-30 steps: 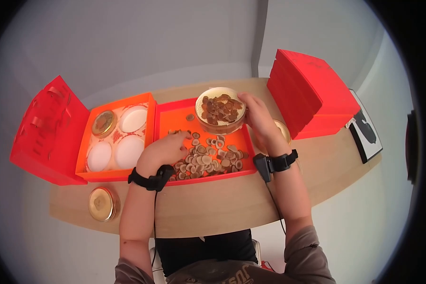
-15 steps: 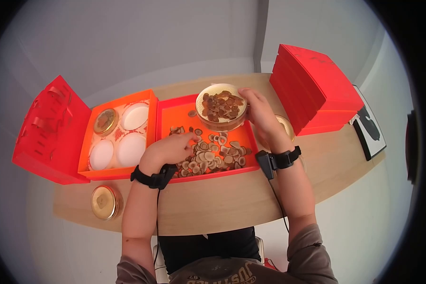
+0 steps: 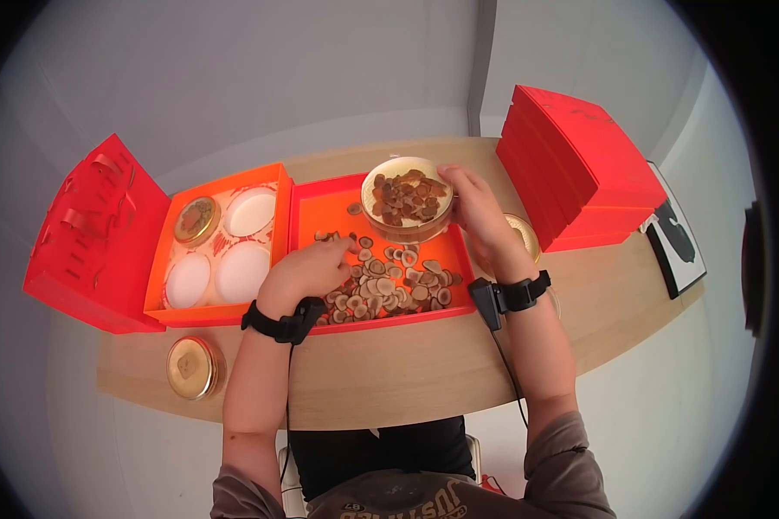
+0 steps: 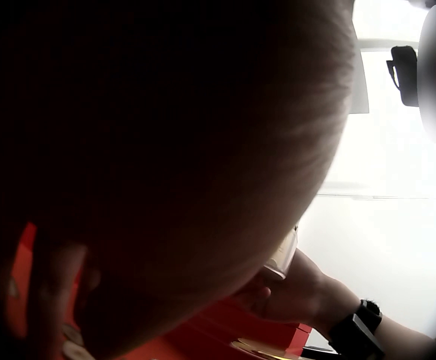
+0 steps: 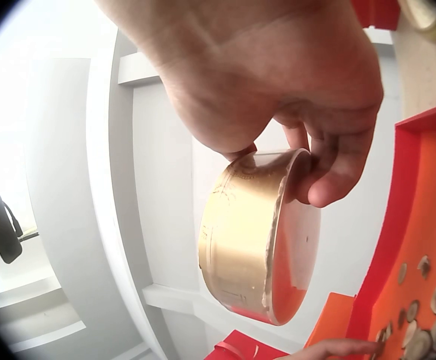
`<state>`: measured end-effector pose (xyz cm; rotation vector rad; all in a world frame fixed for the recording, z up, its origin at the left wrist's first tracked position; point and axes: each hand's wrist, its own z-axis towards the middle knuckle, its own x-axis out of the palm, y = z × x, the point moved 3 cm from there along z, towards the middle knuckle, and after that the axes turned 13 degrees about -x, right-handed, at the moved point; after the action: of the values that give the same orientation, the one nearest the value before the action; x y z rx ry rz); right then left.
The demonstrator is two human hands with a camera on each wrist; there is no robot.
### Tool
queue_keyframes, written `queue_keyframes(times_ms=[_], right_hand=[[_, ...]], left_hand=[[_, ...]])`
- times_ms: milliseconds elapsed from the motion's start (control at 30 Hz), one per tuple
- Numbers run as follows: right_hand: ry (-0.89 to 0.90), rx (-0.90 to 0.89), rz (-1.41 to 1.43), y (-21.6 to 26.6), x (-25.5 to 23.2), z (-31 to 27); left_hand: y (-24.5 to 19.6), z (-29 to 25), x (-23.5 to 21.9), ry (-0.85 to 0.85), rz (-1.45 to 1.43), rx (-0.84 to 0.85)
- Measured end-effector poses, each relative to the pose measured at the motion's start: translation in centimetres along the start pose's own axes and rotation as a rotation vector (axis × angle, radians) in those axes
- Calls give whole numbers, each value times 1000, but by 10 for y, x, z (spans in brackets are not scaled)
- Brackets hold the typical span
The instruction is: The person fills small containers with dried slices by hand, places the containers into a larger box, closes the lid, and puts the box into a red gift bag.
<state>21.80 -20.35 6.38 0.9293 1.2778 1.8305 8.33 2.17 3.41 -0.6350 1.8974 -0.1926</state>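
Note:
My right hand (image 3: 480, 208) grips a shallow round jar (image 3: 407, 233) by its right side, above the back of a red tray with an orange floor (image 3: 320, 203). Brown slices (image 3: 407, 195) lie in the jar over a pale textured bottom. Its gold side wall (image 5: 240, 225) shows in the right wrist view, with thumb and fingers on opposite sides. Pale, dark-rimmed dried slices (image 3: 381, 290) are heaped toward the tray's front. My left hand (image 3: 312, 272) reaches in from the tray's left, fingertips at a few slices there. The left wrist view is mostly dark palm, with fingers (image 4: 53, 285) extended downward.
An orange box (image 3: 156, 290) with round white wells stands left, one well holding a gold-rimmed jar (image 3: 197, 221). Another gold-lidded jar (image 3: 192, 368) sits at the table's front left. Red boxes (image 3: 571, 164) stand back right, a red bag (image 3: 95, 233) far left, a gold-rimmed round container (image 3: 524, 233) beside my right wrist.
My left hand shifts slightly among the slices at the tray's left. The jar stays held in the right hand at nearly the same place; the head view has moved a little.

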Motion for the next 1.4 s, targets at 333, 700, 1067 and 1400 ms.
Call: queue_keyframes(times_ms=[333,700,1067,1400], right_hand=[[-13,3,-5,8,6,-5],[-3,-5,-11,6,6,-5],[-3,-9,-7,7,7,-6],[37,51,-26,8,6,-7]], left_hand=[[3,8,13,0,-148,268],[2,3,5,59,-77,11],[-5,-5,1,129,-92,-64],[-2,-5,-6,14,-110,-59]])
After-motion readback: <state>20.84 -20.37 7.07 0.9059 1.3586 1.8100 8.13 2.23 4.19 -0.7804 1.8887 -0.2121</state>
